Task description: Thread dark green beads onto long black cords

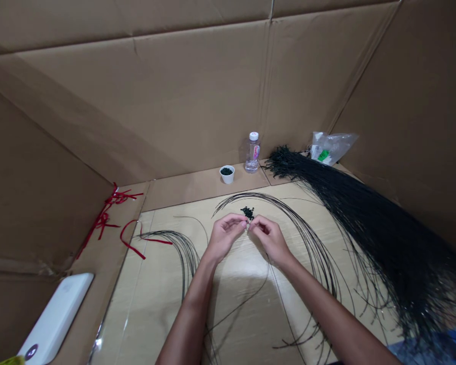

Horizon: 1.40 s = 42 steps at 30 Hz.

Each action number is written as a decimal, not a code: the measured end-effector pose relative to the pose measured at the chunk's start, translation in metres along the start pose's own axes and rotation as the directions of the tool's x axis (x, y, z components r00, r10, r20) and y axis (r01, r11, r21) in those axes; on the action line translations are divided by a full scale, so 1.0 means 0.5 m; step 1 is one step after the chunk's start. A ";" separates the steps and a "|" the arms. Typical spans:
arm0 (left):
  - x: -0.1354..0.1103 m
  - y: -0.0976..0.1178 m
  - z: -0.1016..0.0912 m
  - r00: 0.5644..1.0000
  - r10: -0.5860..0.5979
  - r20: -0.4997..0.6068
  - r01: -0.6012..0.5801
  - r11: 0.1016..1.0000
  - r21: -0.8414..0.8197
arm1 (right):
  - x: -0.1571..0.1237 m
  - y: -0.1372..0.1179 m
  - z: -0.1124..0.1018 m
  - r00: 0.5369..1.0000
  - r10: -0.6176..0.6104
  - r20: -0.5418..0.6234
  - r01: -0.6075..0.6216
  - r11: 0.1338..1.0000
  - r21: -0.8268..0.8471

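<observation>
My left hand (225, 235) and my right hand (269, 236) meet nearly fingertip to fingertip at the middle of the table, each closed in a pinch. A thin black cord (261, 288) trails down toward me from under my right hand, which seems to grip it. Whatever sits between my left fingertips is too small to make out. Just beyond the fingertips lies a small pile of dark green beads (247, 212). A loose bundle of black cords (307, 228) curves around behind the pile and down past my right forearm.
Behind stand a white cup (227, 175) of dark beads and a plastic bottle (253, 153). A thick black cord bundle (365, 218) and a clear bag (332, 147) lie right. Left are more cords (182, 243), red ribbons (105, 218) and a white power bank (57, 317). Cardboard walls (197, 91) enclose the table.
</observation>
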<state>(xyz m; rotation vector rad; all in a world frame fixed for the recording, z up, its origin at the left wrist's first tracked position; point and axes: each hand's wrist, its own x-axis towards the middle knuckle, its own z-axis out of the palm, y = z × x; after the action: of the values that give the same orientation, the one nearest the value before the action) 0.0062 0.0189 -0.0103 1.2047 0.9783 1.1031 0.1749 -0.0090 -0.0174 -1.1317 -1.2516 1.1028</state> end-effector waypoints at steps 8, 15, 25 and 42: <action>-0.003 0.006 0.000 0.999 0.017 0.028 -0.019 0.998 0.060 | 0.000 -0.007 0.000 1.000 0.005 -0.004 -0.005 1.000 0.002; -0.001 0.001 -0.002 0.999 0.011 0.039 -0.012 0.999 0.038 | 0.000 -0.008 0.000 1.000 0.001 0.010 -0.001 1.000 0.002; -0.003 0.005 -0.002 0.999 0.001 0.046 -0.003 0.999 0.045 | 0.000 -0.006 0.001 1.000 0.010 0.022 -0.010 1.000 0.003; 0.001 0.008 0.001 0.998 -0.025 0.065 0.024 0.999 0.024 | -0.003 -0.002 0.002 0.998 -0.044 0.044 0.046 0.998 -0.032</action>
<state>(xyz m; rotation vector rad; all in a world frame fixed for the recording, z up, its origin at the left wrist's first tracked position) 0.0061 0.0194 -0.0061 1.2370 0.9557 1.0291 0.1737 -0.0108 -0.0165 -1.1040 -1.3267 1.0814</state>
